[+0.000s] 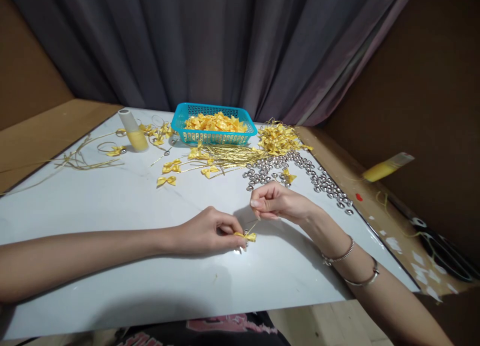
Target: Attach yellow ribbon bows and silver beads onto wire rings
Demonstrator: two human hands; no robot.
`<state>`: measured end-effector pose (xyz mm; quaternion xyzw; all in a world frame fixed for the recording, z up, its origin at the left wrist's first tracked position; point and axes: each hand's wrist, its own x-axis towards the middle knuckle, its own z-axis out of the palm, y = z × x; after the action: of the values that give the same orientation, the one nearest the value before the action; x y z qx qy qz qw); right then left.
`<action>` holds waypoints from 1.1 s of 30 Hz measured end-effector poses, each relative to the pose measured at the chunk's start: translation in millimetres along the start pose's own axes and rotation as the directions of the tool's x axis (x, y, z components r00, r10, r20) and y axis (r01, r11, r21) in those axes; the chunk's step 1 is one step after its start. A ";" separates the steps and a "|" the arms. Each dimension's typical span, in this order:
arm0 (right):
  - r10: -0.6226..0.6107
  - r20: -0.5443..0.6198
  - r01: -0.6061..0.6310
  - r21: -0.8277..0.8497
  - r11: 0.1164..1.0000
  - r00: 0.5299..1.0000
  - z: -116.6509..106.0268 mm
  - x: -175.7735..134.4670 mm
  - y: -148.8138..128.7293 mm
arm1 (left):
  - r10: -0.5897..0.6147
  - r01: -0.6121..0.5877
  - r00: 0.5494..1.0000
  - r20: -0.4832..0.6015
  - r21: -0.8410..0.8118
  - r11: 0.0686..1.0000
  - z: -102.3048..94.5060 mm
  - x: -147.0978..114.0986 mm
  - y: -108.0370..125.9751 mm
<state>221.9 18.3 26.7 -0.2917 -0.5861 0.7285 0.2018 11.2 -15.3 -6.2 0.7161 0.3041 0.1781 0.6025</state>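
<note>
My left hand (212,231) pinches a small yellow ribbon bow (250,237) low over the white tabletop. A tiny silvery bead shows at the middle of this bow. Up and to the right, my right hand (275,202) is closed in a pinch on a thin gold cord (253,226), which runs down to the bow. Its far end is hidden in my right fingers. Beyond my hands lie silver beads (266,168) in a loose spread, a bundle of gold cords (232,156) and a few loose yellow bows (166,180).
A blue basket (215,137) full of yellow bows stands at the back, beside a heap of corded bows (279,138). One glue bottle (134,131) is upright at the left; another bottle (388,167) lies at the right near black-handled scissors (442,248). Curtains hang behind.
</note>
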 end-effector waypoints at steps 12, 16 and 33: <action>-0.075 -0.109 0.087 0.117 0.989 0.991 1.6 4.5 1.5 | -0.025 0.039 0.998 0.050 -0.300 0.953 -6.9 9.0 1.3; -0.079 -0.130 0.094 0.109 0.990 0.988 -0.1 3.5 1.2 | -0.022 0.033 0.999 0.044 -0.271 0.962 -7.7 11.2 2.2; -0.138 -0.194 0.157 0.087 0.984 0.971 -8.4 1.6 0.5 | -0.069 0.076 0.997 0.033 -0.409 0.909 -6.6 11.1 1.4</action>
<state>226.3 25.4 24.7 -0.3040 -0.5469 0.7095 0.3242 15.8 -3.2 -4.7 0.5635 0.2808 0.2091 0.7483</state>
